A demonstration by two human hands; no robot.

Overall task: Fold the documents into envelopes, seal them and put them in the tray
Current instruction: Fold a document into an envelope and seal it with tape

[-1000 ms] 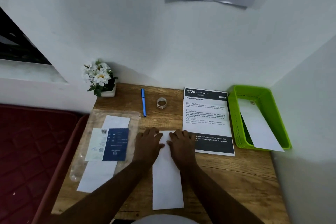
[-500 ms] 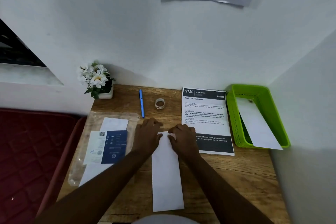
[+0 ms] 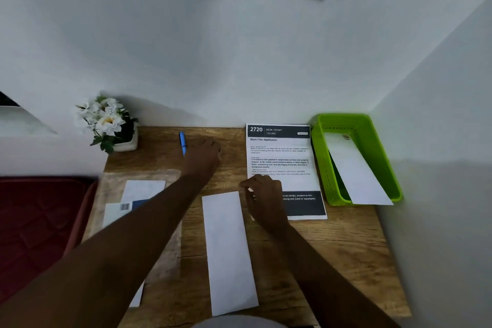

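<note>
Head view shows the envelope [image 3: 229,250] flat near the front edge of the desk [image 3: 346,247], its long side pointing toward the back edge. The left hand [image 3: 203,153] is stretched to the back edge beside the pen [image 3: 182,142]; it covers whatever is under it, so I cannot tell if its fingers hold something. The right hand [image 3: 263,192] rests on the printed sheet [image 3: 282,162], just beside the far right corner of the envelope, fingers loosely curled and holding nothing. The tray [image 3: 324,173] stands at the right edge with one white envelope [image 3: 354,170] leaning out of it. I judge the sealing is next. Nothing presses the envelope now, so it may slide or its flap may open, and a careless left arm could knock the pen or the flower pot [image 3: 125,138].
</note>
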